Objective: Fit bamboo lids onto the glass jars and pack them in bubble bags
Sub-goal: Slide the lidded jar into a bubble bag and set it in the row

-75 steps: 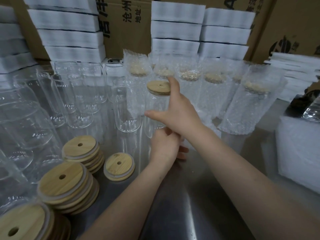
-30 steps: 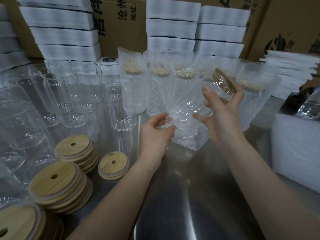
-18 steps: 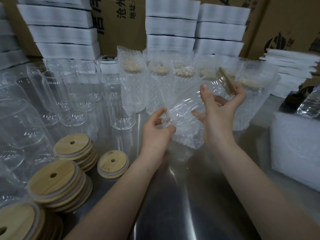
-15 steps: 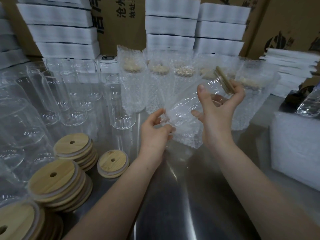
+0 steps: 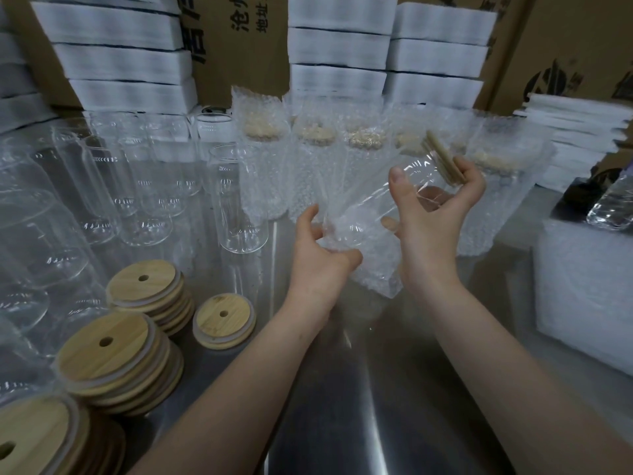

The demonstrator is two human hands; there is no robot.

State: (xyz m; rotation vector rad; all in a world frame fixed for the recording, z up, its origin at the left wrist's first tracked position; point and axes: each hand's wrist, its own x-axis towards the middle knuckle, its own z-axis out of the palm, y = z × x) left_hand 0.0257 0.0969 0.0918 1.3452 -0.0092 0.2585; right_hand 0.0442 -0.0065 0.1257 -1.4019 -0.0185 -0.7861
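A glass jar (image 5: 407, 186) with a bamboo lid (image 5: 443, 158) on it lies tilted in the air, lid end up to the right. My right hand (image 5: 435, 217) grips the jar near the lid. Its base end sits in the mouth of a bubble bag (image 5: 368, 255) that hangs below it. My left hand (image 5: 320, 255) pinches the edge of that bag at the jar's base.
Empty glass jars (image 5: 236, 200) stand in rows at the left. Stacks of bamboo lids (image 5: 118, 361) and a single lid (image 5: 224, 320) lie on the steel table (image 5: 376, 406). Bagged jars (image 5: 263, 149) line the back before white foam stacks (image 5: 339, 49). A foam block (image 5: 582, 289) lies right.
The lidded jar was lifted from the table, tipped sideways to the right and its base brought into the bubble bag. Both hands have since stayed nearly still.
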